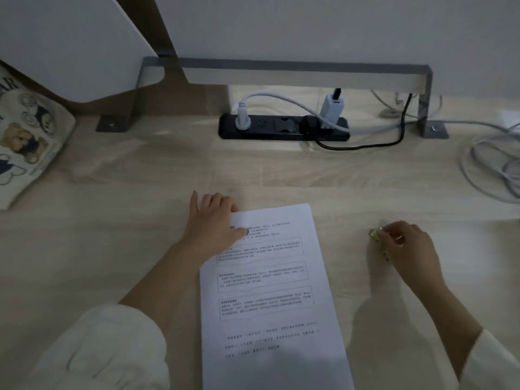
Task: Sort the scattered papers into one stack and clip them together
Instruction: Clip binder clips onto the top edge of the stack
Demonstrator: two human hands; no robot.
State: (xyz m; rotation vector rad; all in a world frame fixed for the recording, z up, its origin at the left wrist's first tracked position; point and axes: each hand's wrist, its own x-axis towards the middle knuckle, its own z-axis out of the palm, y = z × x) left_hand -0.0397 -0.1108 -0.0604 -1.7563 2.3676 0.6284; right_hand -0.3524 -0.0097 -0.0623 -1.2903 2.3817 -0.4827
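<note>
paper stack (270, 277): left hand (213, 220) pinches top corner. clip (374, 235): right hand (408, 246) fingers closed on it; best square edges before clipping.

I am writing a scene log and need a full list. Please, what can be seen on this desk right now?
papers: one stack, white with printed text, front middle of the desk
clip: one, yellow-green, right of the papers, partly under fingers
desk: one, pale wood, under everything
power strip: one, black, back middle, several plugs in it
cables: several, grey, looped at the right
metal frame: one, grey, by the wall above the strip
bag: one, cream with bear print, far left
left hand: holds the papers' top left corner, thumb on top
right hand: pinches the clip
</note>
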